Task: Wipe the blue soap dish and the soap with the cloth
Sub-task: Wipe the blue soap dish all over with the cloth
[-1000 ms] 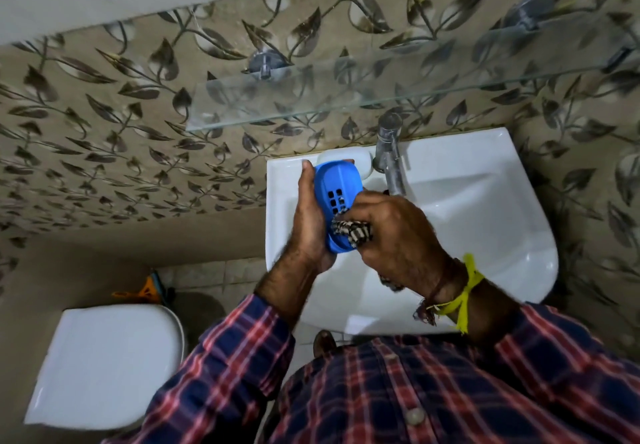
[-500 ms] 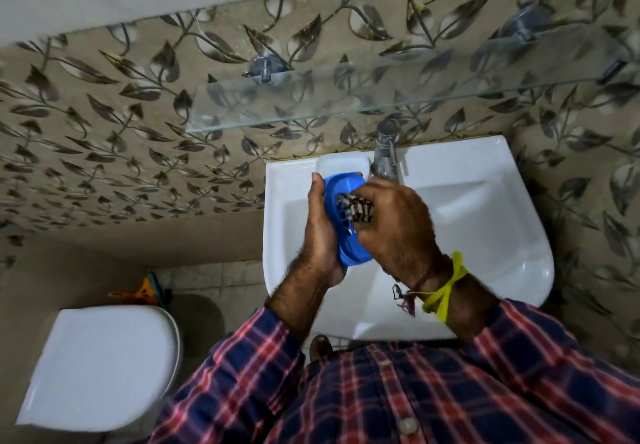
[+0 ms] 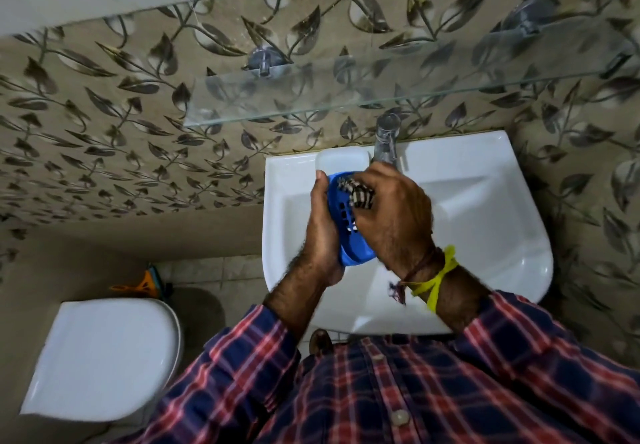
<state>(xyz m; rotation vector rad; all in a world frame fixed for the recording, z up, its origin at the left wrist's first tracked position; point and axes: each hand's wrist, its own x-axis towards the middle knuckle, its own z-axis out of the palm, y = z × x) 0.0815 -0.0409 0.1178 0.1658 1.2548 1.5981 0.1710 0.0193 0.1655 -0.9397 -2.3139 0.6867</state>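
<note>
We see the blue dish held on edge over the white sink, the left grip wrapped round its back. The right grip presses a bunched checked cloth into the dish's slotted face, below the tap.

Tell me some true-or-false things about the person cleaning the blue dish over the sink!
1. The left hand holds the blue soap dish. True.
2. The right hand presses a striped cloth into the dish. True.
3. The dish lies flat on the glass shelf. False: it is held tilted above the white sink.
4. Water runs from the tap. False: none shows.
5. The toilet lid is open. False: it is down.
</note>
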